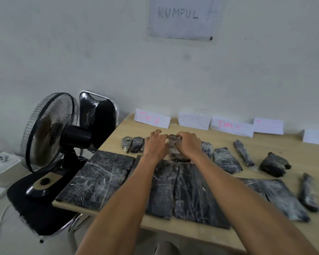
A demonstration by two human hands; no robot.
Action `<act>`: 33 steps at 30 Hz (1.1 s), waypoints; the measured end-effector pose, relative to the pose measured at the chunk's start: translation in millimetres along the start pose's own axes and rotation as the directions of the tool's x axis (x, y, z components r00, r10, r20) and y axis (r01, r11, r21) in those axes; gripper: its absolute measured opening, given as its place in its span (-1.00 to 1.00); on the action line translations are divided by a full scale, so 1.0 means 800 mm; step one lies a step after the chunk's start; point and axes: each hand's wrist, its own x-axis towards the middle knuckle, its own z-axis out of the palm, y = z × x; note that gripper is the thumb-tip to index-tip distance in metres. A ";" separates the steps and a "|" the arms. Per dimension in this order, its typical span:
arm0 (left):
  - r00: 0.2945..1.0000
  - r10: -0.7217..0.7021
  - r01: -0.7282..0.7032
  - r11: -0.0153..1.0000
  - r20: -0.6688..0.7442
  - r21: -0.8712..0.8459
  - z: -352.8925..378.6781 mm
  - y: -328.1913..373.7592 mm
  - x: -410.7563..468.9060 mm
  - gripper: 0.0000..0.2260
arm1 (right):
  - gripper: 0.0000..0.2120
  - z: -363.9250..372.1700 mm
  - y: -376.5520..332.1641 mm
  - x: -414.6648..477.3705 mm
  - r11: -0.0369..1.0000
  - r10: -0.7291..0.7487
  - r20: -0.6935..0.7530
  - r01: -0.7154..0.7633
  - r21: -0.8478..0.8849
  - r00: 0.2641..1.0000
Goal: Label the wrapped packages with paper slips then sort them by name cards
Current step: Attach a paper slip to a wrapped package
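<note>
Several black packages wrapped in clear film lie on a light wooden table. Large flat ones fill the front, small ones line the middle. My left hand and right hand meet over one small wrapped package in the middle row. Both hands have curled fingers pinching at its top. White name cards stand along the wall: one reads "TIM A", another "TIM C", and the writing on the others cannot be read.
A black standing fan sits on a black chair left of the table, with a second chair behind it. A paper sign reading "KUMPUL" hangs on the wall. A white box lies on the floor.
</note>
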 end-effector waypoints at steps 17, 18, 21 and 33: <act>0.857 0.497 -0.496 0.867 0.135 -0.039 0.110 0.393 -0.064 -0.63 | -0.75 -0.249 0.317 -0.204 0.891 0.390 -0.265 -0.434 -0.132 0.882; 0.834 0.532 -0.532 0.846 0.149 -0.041 0.122 0.416 -0.075 -0.63 | -0.74 -0.259 0.337 -0.225 0.876 0.416 -0.266 -0.462 -0.138 0.870; 0.760 0.617 -0.617 0.784 0.201 -0.072 0.154 0.473 -0.111 -0.63 | -0.71 -0.284 0.393 -0.282 0.824 0.489 -0.300 -0.547 -0.149 0.819; 0.707 0.653 -0.669 0.742 0.272 -0.041 0.217 0.535 -0.179 -0.63 | -0.83 -0.327 0.482 -0.387 0.781 0.595 -0.235 -0.622 -0.058 0.769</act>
